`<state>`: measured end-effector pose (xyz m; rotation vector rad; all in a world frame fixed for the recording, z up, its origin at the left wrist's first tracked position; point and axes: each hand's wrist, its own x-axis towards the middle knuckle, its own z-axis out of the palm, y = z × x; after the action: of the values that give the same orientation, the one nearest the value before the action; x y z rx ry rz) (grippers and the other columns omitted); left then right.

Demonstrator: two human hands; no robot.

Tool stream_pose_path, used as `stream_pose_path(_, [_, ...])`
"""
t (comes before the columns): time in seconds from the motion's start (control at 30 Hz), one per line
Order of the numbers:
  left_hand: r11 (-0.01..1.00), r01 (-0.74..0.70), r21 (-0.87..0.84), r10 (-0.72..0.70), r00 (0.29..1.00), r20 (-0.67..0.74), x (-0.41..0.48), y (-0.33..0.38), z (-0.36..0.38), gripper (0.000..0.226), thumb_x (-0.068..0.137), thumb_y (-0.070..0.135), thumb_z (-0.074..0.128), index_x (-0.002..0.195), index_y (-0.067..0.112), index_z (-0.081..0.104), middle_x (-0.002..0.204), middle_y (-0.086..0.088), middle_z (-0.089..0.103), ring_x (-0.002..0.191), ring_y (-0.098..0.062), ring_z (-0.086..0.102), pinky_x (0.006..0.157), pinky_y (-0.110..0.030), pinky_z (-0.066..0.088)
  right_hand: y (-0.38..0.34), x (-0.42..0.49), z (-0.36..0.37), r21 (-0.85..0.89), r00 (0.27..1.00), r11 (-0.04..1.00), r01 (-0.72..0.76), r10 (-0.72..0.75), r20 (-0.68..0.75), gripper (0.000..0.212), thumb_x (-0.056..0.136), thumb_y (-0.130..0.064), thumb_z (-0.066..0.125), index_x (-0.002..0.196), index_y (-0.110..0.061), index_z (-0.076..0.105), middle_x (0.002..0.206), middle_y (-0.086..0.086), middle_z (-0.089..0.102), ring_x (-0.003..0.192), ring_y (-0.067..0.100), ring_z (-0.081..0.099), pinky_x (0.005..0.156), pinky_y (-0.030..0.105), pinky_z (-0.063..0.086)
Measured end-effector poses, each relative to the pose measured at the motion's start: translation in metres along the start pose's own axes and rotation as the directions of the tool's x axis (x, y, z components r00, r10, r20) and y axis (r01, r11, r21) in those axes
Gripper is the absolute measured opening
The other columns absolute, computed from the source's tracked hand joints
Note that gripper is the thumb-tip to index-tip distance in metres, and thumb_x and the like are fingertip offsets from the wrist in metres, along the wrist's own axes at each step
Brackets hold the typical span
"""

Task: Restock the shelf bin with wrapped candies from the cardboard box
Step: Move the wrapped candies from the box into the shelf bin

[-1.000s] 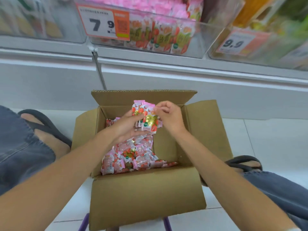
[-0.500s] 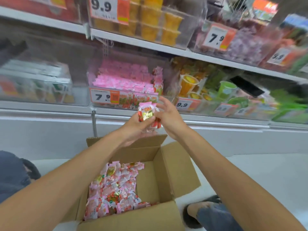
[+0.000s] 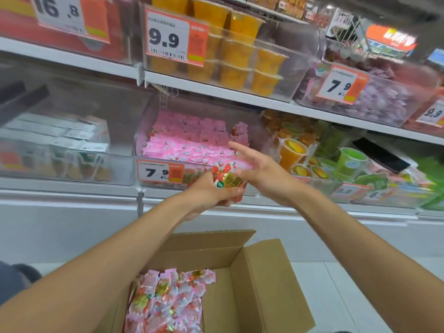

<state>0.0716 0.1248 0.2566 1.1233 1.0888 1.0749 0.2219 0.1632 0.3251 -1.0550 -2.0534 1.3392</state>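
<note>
Head view: cardboard box (image 3: 264, 284) sits open below both grips, with wrapped candies (image 3: 165, 301) piled in its left half. Higher up, the left grip (image 3: 211, 195) is clenched round a handful of candies (image 3: 228, 180). The right grip (image 3: 262, 174) is released, fingers straight, its thumb side against the handful. Just beyond the grips, the clear shelf bin (image 3: 149, 150) with a 7.9 price tag (image 3: 159, 173) holds pink packs (image 3: 192, 140).

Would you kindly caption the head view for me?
Left hand holds wrapped candies before the shelf bin, right hand open, cardboard box below.
</note>
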Motion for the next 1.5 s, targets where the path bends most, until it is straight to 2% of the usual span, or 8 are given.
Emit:
stream_pose_path(0.13, [0.967,-0.098,0.236,0.102,0.995,-0.005,0.038,0.018,-0.007,0.065,0.07,0.013,0.088,0.122,0.02,0.051,0.103,-0.002,0.07,0.088,-0.014,0.069,0.072,-0.027,0.058,-0.024,0.024,-0.032,-0.32,0.973,0.947,0.025,0.05,0.224,0.069,0.089,-0.004,0.068,0.145,-0.029,0.038,0.132,-0.013,0.046,0.112,0.006,0.059,0.085,0.02,0.054])
stream_pose_path(0.33, [0.916,-0.205,0.346,0.187,0.979,0.085,0.098,0.053,-0.025,0.087,0.072,0.023,0.087,0.143,0.017,0.037,0.126,0.001,0.06,0.104,-0.008,0.063,0.079,-0.016,0.054,-0.03,0.074,-0.073,-0.474,0.995,0.876,0.087,-0.054,0.081,0.037,0.083,0.002,0.072,0.115,-0.007,0.055,0.098,0.0,0.06,0.083,0.007,0.059,0.075,0.025,0.052])
stream_pose_path(0.47, [0.578,-0.159,0.8,0.143,0.985,0.093,0.128,0.05,-0.067,0.103,0.076,0.048,0.078,0.156,0.018,0.02,0.159,-0.004,0.031,0.14,-0.023,0.038,0.112,-0.029,0.034,-0.014,0.107,-0.097,-0.758,0.996,0.647,0.085,-0.057,0.064,0.037,0.082,-0.006,0.074,0.113,-0.015,0.055,0.105,-0.001,0.058,0.098,0.015,0.055,0.09,0.031,0.045])
stream_pose_path(0.57, [0.365,-0.086,0.927,0.08,0.995,0.061,0.136,0.032,-0.09,0.089,0.085,0.06,0.062,0.154,0.018,0.027,0.157,-0.006,0.036,0.138,-0.028,0.041,0.112,-0.037,0.037,0.007,0.133,-0.105,-0.914,0.99,0.405,0.016,0.12,0.07,0.052,0.083,-0.015,0.074,0.13,-0.014,0.051,0.127,0.005,0.056,0.111,0.023,0.055,0.096,0.034,0.043])
stream_pose_path(0.8, [0.479,-0.09,0.873,0.152,0.988,0.018,0.143,0.016,-0.102,0.071,0.085,0.062,0.061,0.141,0.021,0.048,0.143,-0.004,0.053,0.124,-0.024,0.054,0.105,-0.037,0.043,0.056,0.164,-0.075,-0.955,0.932,0.295,0.012,0.342,0.117,0.07,0.086,-0.019,0.072,0.145,-0.011,0.035,0.15,0.009,0.041,0.132,0.026,0.044,0.1,0.025,0.037])
stream_pose_path(0.97, [0.511,-0.094,0.854,0.142,0.99,0.024,0.144,0.014,-0.105,0.064,0.084,0.059,0.062,0.136,0.023,0.052,0.139,-0.004,0.055,0.121,-0.023,0.056,0.104,-0.038,0.044,0.073,0.159,-0.071,-0.993,0.933,0.08,0.082,0.345,0.104,0.1,0.073,-0.038,0.083,0.147,-0.008,0.022,0.142,0.015,0.046,0.125,0.033,0.049,0.101,0.04,0.044])
stream_pose_path(1.2, [0.491,-0.095,0.866,0.149,0.989,0.024,0.145,0.013,-0.105,0.061,0.084,0.061,0.061,0.132,0.023,0.055,0.138,-0.003,0.056,0.121,-0.024,0.055,0.103,-0.037,0.043,0.065,0.158,-0.073,-0.987,0.969,0.151,0.06,0.228,0.094,0.099,0.07,-0.021,0.086,0.147,-0.015,0.025,0.141,0.013,0.041,0.123,0.031,0.049,0.097,0.037,0.046])
stream_pose_path(1.5, [0.492,-0.094,0.865,0.139,0.99,0.028,0.144,0.014,-0.104,0.058,0.086,0.058,0.062,0.131,0.023,0.054,0.139,-0.003,0.055,0.122,-0.023,0.053,0.101,-0.033,0.043,0.063,0.151,-0.07,-0.997,0.979,0.018,0.076,0.186,0.078,0.103,0.072,-0.021,0.083,0.149,-0.014,0.015,0.132,0.015,0.05,0.113,0.032,0.055,0.088,0.037,0.049])
